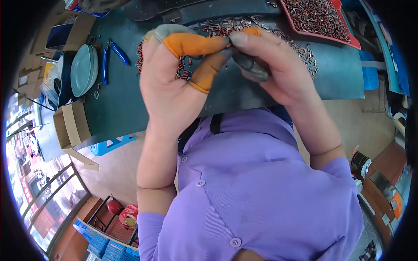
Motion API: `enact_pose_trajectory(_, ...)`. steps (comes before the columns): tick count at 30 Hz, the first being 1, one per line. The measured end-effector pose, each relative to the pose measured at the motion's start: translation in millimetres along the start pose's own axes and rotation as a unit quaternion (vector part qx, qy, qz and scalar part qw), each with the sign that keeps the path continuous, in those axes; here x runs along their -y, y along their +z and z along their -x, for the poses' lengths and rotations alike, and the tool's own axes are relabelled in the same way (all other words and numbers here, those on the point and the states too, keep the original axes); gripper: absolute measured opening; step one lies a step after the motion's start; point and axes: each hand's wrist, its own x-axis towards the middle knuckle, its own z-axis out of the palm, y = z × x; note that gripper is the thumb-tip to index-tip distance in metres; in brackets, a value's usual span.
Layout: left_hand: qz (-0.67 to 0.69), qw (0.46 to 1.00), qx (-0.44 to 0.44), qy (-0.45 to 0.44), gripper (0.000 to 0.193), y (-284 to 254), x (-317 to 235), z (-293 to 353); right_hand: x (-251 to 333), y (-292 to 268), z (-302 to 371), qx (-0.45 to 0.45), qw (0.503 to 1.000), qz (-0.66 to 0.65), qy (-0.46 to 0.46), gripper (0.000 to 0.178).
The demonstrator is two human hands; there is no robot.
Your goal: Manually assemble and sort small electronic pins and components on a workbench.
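The dark green tabletop (115, 100) is the largest thing, and at its near edge is the person in a purple shirt (261, 187). On it a wide loose heap (309, 58) of small metal and red parts is spread behind the 2 hands and around them. At the far right, a red tray (355, 42) is full of similar parts. At the left end there is an open cardboard box (75, 124). The left hand (172, 71) has its thumb and forefinger, in orange covers (191, 44), bent until the tips nearly meet; whether they grip something, I cannot tell. The right hand (283, 56) is closed in a pinch, its tips touching those of the left. Beyond the box is a pale green dish (82, 71), and beside it lie blue-handled pliers (118, 53). Smallest is the small red piece (229, 45), pinched at the right thumb tip, above the tabletop.
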Motion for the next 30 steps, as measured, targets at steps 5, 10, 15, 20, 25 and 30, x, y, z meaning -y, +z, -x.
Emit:
enact_pose_trajectory(5,-0.120,0.988,0.009,0.099,0.024,-3.4,-4.8,-2.3,16.3,-5.3,1.8,0.058,0.995,0.076,-0.019,0.022)
enact_pose_trajectory(10,-0.159,0.982,0.001,0.097,0.022,-1.8,-10.4,-4.3,6.1,-15.9,-0.4,-0.024,0.987,0.147,-0.063,0.022)
enact_pose_trajectory(15,-0.078,0.994,-0.011,0.074,0.023,-7.6,4.3,7.1,15.4,-30.0,15.4,-0.021,0.866,0.477,-0.146,0.017)
enact_pose_trajectory(20,-0.047,0.997,-0.038,-0.043,0.019,-8.9,8.4,19.7,-0.8,-30.1,16.8,-0.016,0.642,0.720,-0.264,0.015)
enact_pose_trajectory(25,-0.033,0.995,-0.057,-0.068,0.017,-9.7,8.2,24.3,-3.1,-23.2,12.5,0.038,0.594,0.742,-0.308,0.012)
enact_pose_trajectory(30,-0.049,0.992,-0.066,-0.097,0.018,-17.3,9.7,35.6,-5.5,-25.4,23.2,0.095,0.619,0.719,-0.302,0.018)
